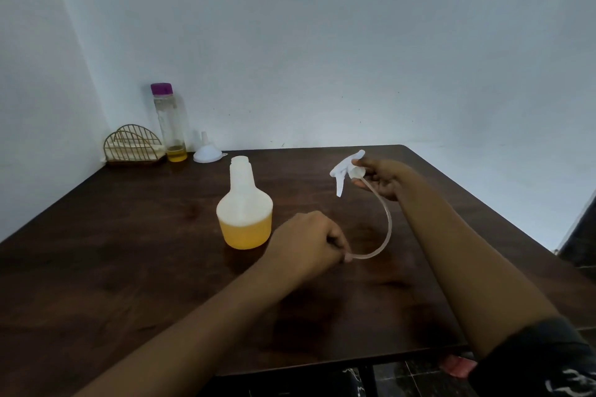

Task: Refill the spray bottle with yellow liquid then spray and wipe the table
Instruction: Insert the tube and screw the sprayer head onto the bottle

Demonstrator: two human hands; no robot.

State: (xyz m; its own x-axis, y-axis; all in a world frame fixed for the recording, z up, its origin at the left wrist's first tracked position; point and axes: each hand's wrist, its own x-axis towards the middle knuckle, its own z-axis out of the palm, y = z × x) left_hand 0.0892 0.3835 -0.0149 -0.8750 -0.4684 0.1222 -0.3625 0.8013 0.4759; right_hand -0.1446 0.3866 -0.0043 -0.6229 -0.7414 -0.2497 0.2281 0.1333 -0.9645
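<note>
**Operator body, worn items**

- Left hand (306,242): bare.
- Left forearm (193,338): bare along whole visible length, wrist to bottom frame edge.
- Right hand (380,179): bare.
- Right forearm (467,267): bare from wrist to near elbow.
- Sleeve (529,361): on right arm. Black fabric, short cut, hem near elbow, hem line rounded, fit loose.
- Print (571,383): white marking on sleeve, at lower right frame corner. Curved strokes, partly cut off by frame edge. Lettering or figure not legible.

surface: dark wood table (129,267) | on it: open spray bottle (244,213), funnel (207,155), purple-capped bottle (169,126), wire napkin holder (134,147)
</note>
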